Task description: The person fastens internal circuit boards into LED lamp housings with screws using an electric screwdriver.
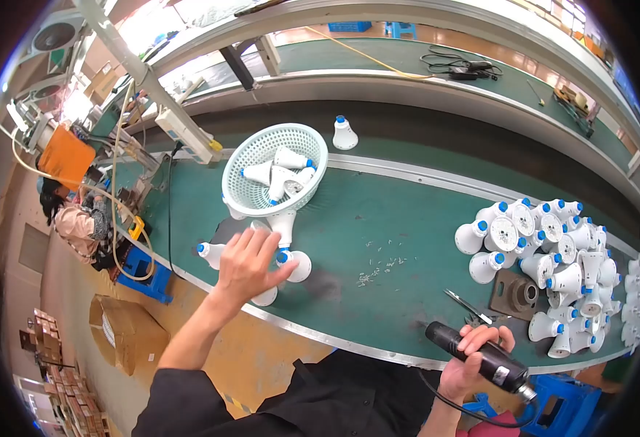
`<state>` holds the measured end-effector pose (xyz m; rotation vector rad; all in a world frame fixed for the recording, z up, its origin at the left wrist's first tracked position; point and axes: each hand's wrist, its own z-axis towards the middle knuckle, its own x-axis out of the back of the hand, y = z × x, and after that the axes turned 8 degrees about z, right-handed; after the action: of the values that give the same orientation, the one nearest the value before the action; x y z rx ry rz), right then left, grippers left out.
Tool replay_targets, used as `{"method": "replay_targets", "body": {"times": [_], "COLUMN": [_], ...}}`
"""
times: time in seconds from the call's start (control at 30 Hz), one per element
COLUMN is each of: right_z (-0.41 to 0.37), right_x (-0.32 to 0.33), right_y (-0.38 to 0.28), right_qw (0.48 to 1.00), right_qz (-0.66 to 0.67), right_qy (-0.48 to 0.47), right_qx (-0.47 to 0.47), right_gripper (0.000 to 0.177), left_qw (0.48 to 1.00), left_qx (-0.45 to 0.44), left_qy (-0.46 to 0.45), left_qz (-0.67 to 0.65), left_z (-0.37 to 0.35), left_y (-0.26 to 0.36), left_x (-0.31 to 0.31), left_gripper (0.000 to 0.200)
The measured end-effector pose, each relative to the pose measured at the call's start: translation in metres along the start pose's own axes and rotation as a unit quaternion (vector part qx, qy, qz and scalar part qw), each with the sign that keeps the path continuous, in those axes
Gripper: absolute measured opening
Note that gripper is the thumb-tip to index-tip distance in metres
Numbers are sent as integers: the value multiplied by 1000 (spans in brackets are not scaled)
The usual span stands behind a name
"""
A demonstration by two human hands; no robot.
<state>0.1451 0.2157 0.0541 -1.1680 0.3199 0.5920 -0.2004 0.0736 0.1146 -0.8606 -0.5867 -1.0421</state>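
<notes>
My left hand [245, 268] is over a few white cone-shaped parts with blue tips at the bench's front edge; its fingers are extended and somewhat apart. One such white part [300, 267] lies beside its thumb. Just beyond it stands a pale green basket [237, 180] holding several more of these parts. My right hand [473, 358] is wrapped round a black cylindrical power tool [489, 363] with a cable, at the front edge. Tweezers [468, 306] lie on the bench a little beyond the tool.
Many white parts [503, 233] crowd the right side, beside a brown metal block [514, 294]. One white part [344, 134] stands on the dark belt behind. Small scraps [378, 271] dot the green bench [407, 211]. A person [78, 222] sits at far left.
</notes>
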Motion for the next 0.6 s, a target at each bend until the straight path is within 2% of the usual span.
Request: {"method": "replay_targets", "body": {"times": [0.1,0.13,0.17,0.2,0.27,0.33,0.37,0.4,0.5,0.6], "right_z": [5,5,5,7,8,5,4,3,2,1], "right_x": [1,3,4,2,-1,-6,-5,-6,-5,-1], "right_y": [-1,3,5,5,2,1,2,2,2,1], "right_qw": [998,997,996,997,998,999,999,999,1000,999], "right_qz": [48,60,72,64,31,6,5,-3,4,28], "right_qy": [4,-5,-13,-15,-15,-8,-23,-26,-23,9], "right_qx": [-36,-41,-46,-41,-52,-47,-28,-22,-16,-31], "right_gripper": [55,52,50,45,43,40,36,34,27,24], "left_qw": [997,996,995,979,928,890,877,880,863,875], "left_qx": [-44,-79,-94,-156,-233,-266,-259,-285,-298,-278], "left_qy": [45,44,-10,-8,17,-129,-244,-243,-307,-281], "left_qz": [-49,-18,18,132,289,348,322,291,268,280], "left_z": [74,102,131,158,196,224,237,240,252,242], "left_y": [-5,-11,-12,-19,-34,-41,-42,-50,-47,-51], "left_x": [-34,-58,-77,-106,-181,-236,-257,-272,-272,-262], "left_gripper": [31,33,44,56,50,45,31,17,13,10]}}
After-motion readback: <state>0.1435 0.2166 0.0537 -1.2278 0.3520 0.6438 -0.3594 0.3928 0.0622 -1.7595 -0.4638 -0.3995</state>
